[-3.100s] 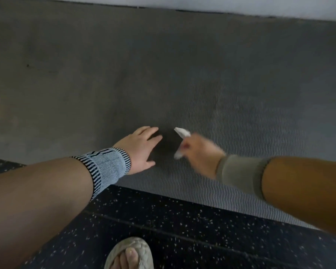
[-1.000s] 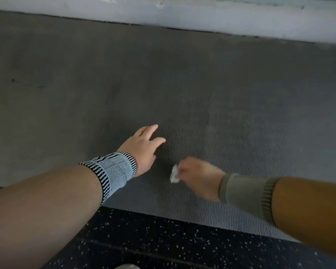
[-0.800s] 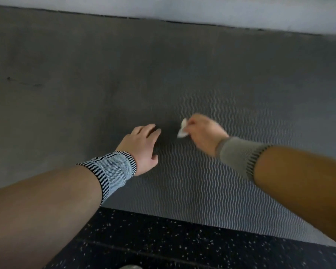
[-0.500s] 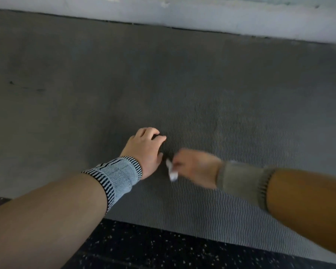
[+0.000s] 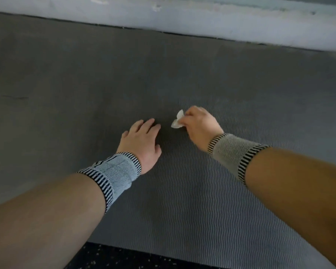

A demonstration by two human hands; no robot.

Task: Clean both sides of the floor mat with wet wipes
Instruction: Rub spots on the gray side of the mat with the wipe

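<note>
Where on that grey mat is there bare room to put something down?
The floor mat lies bare from the left hand out to its left edge, and between both hands and the wall. It is crowded only around the right hand gripping the wet wipe.

dark speckled floor (image 5: pixel 136 259), with grey wavy-ribbed floor mat (image 5: pixel 192 200) flat on it, far edge along a pale wall base (image 5: pixel 202 18)

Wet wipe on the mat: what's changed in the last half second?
The right hand, pinching the wet wipe, swept from close beside the left hand up the floor mat, toward the wall. No grip was taken or released. The left hand stayed flat on the mat.
</note>
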